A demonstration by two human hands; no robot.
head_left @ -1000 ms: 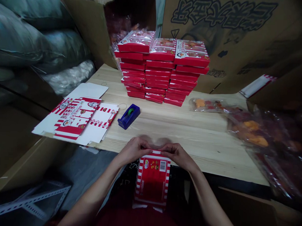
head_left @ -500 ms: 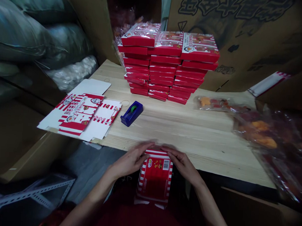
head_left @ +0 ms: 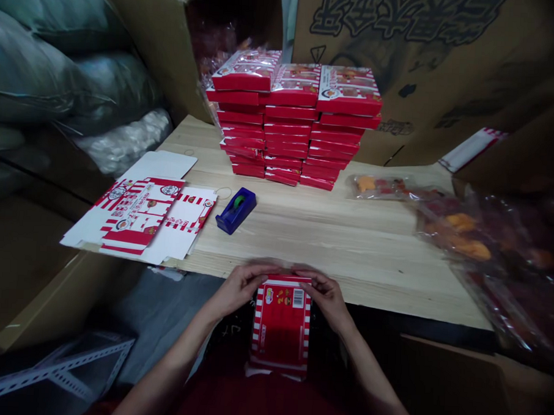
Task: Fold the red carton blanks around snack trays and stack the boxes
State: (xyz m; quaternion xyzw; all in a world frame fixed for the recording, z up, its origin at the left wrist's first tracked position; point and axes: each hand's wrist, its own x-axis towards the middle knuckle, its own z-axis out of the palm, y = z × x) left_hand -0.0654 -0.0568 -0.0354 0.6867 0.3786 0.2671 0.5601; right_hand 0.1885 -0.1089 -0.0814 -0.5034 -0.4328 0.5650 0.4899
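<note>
Fingers (head_left: 267, 271) of my left hand (head_left: 241, 285) and right hand (head_left: 326, 297) pinched the top edge of a red-and-white printed carton (head_left: 281, 330), held upright just off the table (head_left: 348, 253). I judged it light, stiff card, creasable, best held by its side edges.

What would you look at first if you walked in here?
Three tall stacks of red-and-white boxes stand at the back of the wooden table. Up close, the person's left hand and right hand hold a red striped box at the table's near edge. A blue tape dispenser sits left of centre.
</note>
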